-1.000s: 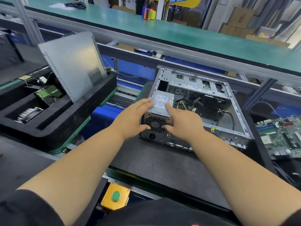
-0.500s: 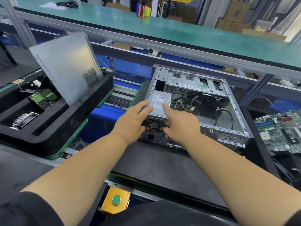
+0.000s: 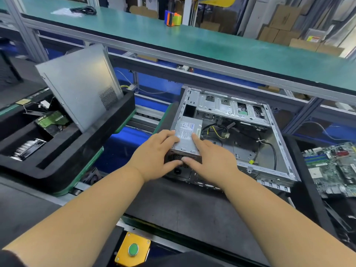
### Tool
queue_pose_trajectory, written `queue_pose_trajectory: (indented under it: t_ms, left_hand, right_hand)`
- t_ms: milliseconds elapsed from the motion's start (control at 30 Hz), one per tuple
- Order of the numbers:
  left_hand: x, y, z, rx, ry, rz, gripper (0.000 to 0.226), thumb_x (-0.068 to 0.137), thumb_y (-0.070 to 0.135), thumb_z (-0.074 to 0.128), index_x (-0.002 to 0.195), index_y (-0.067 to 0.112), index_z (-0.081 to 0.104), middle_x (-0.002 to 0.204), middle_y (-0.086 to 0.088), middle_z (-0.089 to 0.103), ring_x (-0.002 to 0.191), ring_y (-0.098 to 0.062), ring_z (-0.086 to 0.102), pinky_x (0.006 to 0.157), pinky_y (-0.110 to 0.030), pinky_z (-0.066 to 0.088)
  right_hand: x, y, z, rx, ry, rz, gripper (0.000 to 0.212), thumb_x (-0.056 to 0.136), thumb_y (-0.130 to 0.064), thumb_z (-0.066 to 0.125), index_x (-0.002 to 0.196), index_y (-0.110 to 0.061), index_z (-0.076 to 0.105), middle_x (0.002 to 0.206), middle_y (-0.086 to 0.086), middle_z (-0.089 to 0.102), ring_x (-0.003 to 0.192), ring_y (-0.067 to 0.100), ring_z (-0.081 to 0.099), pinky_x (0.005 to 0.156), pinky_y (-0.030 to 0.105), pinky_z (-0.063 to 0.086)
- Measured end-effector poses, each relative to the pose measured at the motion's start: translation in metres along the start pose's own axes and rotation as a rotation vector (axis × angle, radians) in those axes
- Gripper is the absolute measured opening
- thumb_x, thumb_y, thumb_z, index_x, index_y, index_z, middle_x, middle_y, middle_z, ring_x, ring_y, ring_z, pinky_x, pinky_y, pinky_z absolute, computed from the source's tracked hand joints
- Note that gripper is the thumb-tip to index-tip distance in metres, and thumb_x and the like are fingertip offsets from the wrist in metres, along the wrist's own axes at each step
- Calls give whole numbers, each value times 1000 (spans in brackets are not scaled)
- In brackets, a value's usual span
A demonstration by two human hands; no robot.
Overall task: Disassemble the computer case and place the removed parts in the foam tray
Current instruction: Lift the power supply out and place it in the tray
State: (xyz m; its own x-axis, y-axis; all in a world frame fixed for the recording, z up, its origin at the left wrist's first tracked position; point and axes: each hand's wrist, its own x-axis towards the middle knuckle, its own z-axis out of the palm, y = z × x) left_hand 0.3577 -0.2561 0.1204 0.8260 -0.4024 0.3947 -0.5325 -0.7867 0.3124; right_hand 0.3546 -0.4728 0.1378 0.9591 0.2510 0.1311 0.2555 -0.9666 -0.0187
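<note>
Head view. Both forearms reaching forward from the bottom corners, meeting at the near-left corner of the computer case [image 3: 227,135]. Left hand [image 3: 154,157] on the left side of the power supply [image 3: 187,136]: fingers lightly spread and curved over its top left edge, thumb pressed against the meshed rear face. Right hand [image 3: 213,160] on the right side: index finger stretched straight along the top beside the label, thumb pointing left across the rear face, tip just touching the left thumb. Remaining right fingers hidden behind the hand, cannot tell how curled. Power supply gripped between both hands, seated in the near-left corner of the case, grey metal box with a white label on top, dark vent grille toward the camera. Case lying open-side up on the dark tabletop [image 3: 183,209], silver frame, drive bays at the far end, black and yellow cables loose inside.

Foam tray [image 3: 81,151], black, to the left, well apart from the case. Grey side panel [image 3: 77,85] standing tilted in it, leaning on the far wall. Green circuit board [image 3: 52,118] and a finned metal part [image 3: 28,149] in the tray's compartments. Motherboard [image 3: 335,166] at the right edge. Yellow box with green button [image 3: 133,249] at the near edge.
</note>
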Motion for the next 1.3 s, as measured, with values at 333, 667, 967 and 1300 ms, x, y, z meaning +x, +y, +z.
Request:
queue_pose_trajectory:
  t_ms: [333, 667, 967, 1300]
  left_hand:
    - [53, 10, -24, -262, -129, -356, 59, 86, 45, 68, 141, 38, 47, 157, 13, 22, 145, -13, 13, 118, -36, 20]
    - [78, 8, -8, -290, -380, -496, 66, 90, 49, 60, 148, 46, 31, 151, 6, 33, 131, -12, 41, 100, -24, 34]
    - [90, 10, -4, -281, -386, -549, 63, 93, 50, 55, 148, 50, 25, 146, 6, 29, 103, -12, 52, 66, -19, 42]
    - [85, 8, 5, -294, -304, -475, 63, 102, 37, 36, 153, 44, -2, 147, 3, 27, 125, -20, 36, 100, -37, 40]
  right_hand:
    - [51, 25, -42, 600, -285, 167, 75, 86, -49, 69, 150, -31, 36, 157, -1, 22, 130, 21, 46, 106, 36, 39]
    - [62, 26, -23, 771, -479, 201, 88, 90, -60, 57, 152, -52, -5, 147, 8, 48, 106, 25, 62, 91, 36, 50]
    - [75, 35, -16, 859, -461, 202, 86, 88, -62, 58, 149, -57, -3, 147, 6, 49, 99, 15, 54, 83, 29, 44]
    - [79, 26, -17, 669, -78, 160, 59, 101, -45, 43, 155, -30, 24, 165, -5, 7, 150, 16, 1, 121, 41, 11]
